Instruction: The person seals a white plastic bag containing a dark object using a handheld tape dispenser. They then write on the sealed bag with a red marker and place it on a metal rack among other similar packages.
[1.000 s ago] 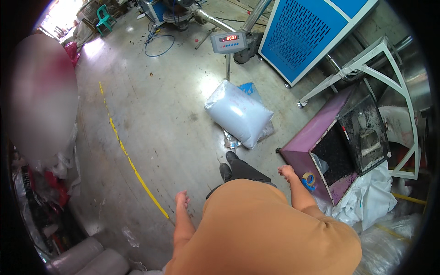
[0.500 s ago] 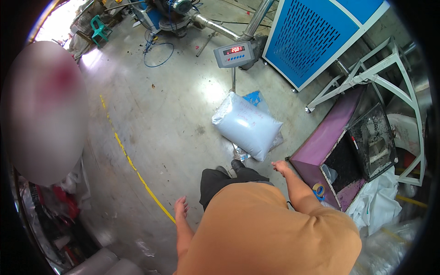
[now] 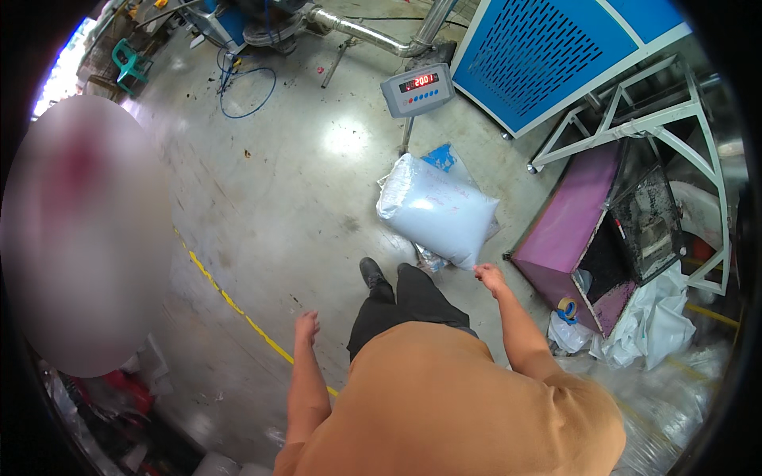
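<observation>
A plump, pale bluish-white plastic sack [image 3: 436, 208] with red handwriting lies on its side on a low floor scale, mostly hiding the platform; a blue patch [image 3: 439, 157] shows behind it. The scale's grey display head [image 3: 418, 89] stands on a post beyond, its red digits lit. My right hand [image 3: 490, 277] has its fingers curled, close to the sack's near right corner; whether it touches is unclear, and no hold shows. Out to the left, over the floor, my left hand [image 3: 307, 326] is loosely closed with nothing visible in it.
At right are a tall blue vented cabinet [image 3: 532, 59], a white metal frame [image 3: 663, 119] and a purple open bin [image 3: 559, 206]. A tape roll [image 3: 567, 308] and crumpled white plastic [image 3: 647, 321] lie by it. A yellow line [image 3: 230, 301] crosses the floor; a blurred shape [image 3: 87, 238] fills the left.
My left foot has come forward into fuller view. My left hand has moved up and its fingers have curled. My right hand has come closer to the sack's corner.
</observation>
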Demonstrator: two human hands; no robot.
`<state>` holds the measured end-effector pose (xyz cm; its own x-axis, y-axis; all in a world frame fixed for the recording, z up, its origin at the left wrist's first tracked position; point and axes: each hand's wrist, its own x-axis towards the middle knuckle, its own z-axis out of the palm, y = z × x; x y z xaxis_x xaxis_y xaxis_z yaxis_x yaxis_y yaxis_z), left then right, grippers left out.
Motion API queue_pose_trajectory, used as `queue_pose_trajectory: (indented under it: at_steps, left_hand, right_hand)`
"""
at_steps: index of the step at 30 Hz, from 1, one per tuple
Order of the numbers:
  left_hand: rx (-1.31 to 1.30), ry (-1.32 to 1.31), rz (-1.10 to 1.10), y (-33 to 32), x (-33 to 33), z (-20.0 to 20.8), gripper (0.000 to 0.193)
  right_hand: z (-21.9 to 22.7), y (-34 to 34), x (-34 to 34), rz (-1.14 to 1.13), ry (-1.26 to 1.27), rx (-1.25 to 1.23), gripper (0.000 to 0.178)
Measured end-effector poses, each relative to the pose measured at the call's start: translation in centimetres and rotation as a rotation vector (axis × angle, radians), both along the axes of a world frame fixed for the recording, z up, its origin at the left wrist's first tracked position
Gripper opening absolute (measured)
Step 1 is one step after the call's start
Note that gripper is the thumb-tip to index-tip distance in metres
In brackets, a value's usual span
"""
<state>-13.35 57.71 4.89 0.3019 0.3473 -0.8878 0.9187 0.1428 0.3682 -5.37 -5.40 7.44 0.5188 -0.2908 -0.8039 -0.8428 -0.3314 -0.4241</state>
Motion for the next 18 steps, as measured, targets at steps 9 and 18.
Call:
queue_pose_trajectory:
  at_steps: [9, 18]
  left_hand:
    - [0.046, -0.118, -0.548, -7.9, 26.6, 2.2, 0.056]
    - [-0.073, -0.073, -0.821, -18.9, 39.7, -12.1, 0.092]
  right_hand:
    - [-2.1, 0.3, -1.8, -0.260, 0.129, 0.061, 0.036]
    - [-15.5, -4.4, 3.5, -0.070, 0.237, -0.076, 0.054]
